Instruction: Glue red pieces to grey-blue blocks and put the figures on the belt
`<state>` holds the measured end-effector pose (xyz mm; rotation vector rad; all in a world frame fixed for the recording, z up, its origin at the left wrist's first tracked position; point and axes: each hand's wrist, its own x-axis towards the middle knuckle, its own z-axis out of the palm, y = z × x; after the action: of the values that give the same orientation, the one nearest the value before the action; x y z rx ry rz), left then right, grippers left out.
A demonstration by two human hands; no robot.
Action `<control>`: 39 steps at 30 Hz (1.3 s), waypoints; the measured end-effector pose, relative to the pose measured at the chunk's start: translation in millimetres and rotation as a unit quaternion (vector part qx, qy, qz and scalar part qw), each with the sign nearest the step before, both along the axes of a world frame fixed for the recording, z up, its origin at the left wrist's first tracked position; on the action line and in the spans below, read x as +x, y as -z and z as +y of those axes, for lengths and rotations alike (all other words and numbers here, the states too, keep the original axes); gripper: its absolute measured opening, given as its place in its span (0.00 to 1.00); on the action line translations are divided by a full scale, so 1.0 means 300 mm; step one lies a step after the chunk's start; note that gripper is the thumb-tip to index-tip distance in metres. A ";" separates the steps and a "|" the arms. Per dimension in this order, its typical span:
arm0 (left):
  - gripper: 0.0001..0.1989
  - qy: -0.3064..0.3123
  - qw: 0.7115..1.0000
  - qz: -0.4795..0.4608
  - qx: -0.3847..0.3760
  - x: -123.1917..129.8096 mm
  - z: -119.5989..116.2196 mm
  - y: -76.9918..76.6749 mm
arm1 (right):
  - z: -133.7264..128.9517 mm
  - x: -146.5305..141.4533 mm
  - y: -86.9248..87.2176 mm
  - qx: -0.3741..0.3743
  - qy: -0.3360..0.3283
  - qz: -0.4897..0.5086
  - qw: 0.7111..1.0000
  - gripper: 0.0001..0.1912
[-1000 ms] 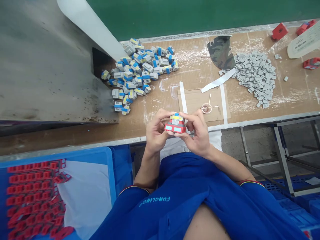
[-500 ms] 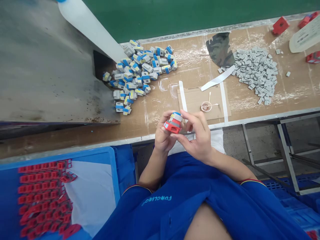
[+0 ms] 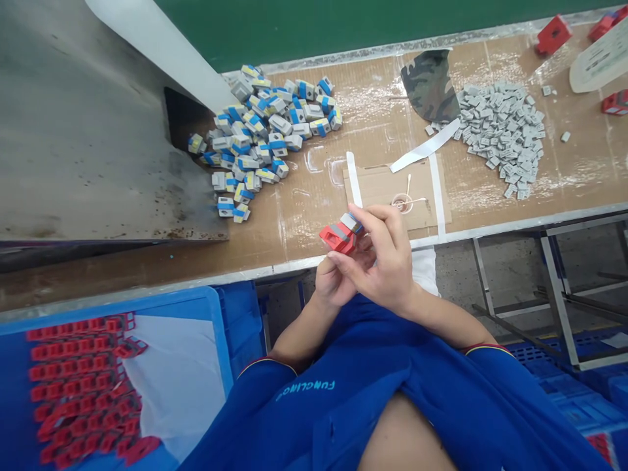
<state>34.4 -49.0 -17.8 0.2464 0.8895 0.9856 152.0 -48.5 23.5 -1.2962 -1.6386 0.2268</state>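
In front of my body, just over the table's near edge, both hands are around a red toy vehicle (image 3: 338, 237) with grey, white and blue parts. My right hand (image 3: 387, 261) grips it, thumb at its lower side and index finger on the upper end. My left hand (image 3: 336, 281) is closed below it with curled fingers against it, partly hidden behind the right hand. Just beyond, on a taped cardboard piece (image 3: 373, 186), is a small round cup (image 3: 401, 203) with cotton swabs.
Grey, blue and yellow toy parts (image 3: 279, 124) lie heaped at left beside a metal box (image 3: 98, 131). Small grey pieces (image 3: 505, 131) are piled at right near a camouflage cloth (image 3: 432, 85). Rows of red parts (image 3: 73, 369) fill a blue tray (image 3: 218, 327) at lower left.
The toy has been turned, so its red end now points left and its blue top sits under my right fingers. My left fingers have shifted from its upper side to below it.
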 end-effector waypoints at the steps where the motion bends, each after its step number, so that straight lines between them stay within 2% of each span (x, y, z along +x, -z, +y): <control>1: 0.29 0.002 0.999 0.012 0.036 0.000 0.002 0.007 | -0.001 0.002 0.000 -0.004 -0.001 -0.005 1.000 0.29; 4: 0.33 0.024 0.993 0.047 0.110 0.003 0.006 0.018 | -0.004 0.011 -0.001 -0.019 -0.012 -0.010 1.000 0.29; 8: 0.31 0.057 0.987 0.057 0.141 0.013 0.004 0.008 | -0.010 0.019 -0.008 -0.056 -0.005 -0.035 0.998 0.31; 14: 0.35 0.074 0.978 0.097 0.168 0.016 0.001 0.019 | -0.002 0.011 -0.025 -0.026 0.007 -0.045 0.999 0.26; 16: 0.36 0.087 0.974 0.113 0.178 0.014 0.003 0.025 | 0.000 0.011 -0.028 -0.028 -0.002 -0.034 0.999 0.26; 19: 0.36 0.074 0.970 0.122 0.197 0.012 0.008 0.023 | -0.004 0.013 -0.026 -0.033 -0.003 -0.030 0.999 0.28; 24: 0.37 0.071 0.971 0.113 0.199 0.017 0.018 0.008 | -0.009 0.013 -0.010 -0.038 -0.007 -0.024 0.999 0.30; 28: 0.33 0.063 0.973 0.074 0.209 0.032 0.032 0.002 | -0.002 0.009 0.003 0.014 -0.012 -0.018 1.000 0.29; 32: 0.37 0.072 0.974 0.063 0.204 0.039 0.041 0.003 | 0.007 0.003 0.004 0.047 -0.022 -0.016 0.999 0.29; 39: 0.33 0.077 0.977 0.045 0.191 0.018 0.016 0.065 | 0.002 -0.008 0.007 0.066 -0.015 -0.009 0.998 0.27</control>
<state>39.9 -44.3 -37.3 0.6828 0.7446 1.0011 149.7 -48.0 21.3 -1.1782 -1.6599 0.1230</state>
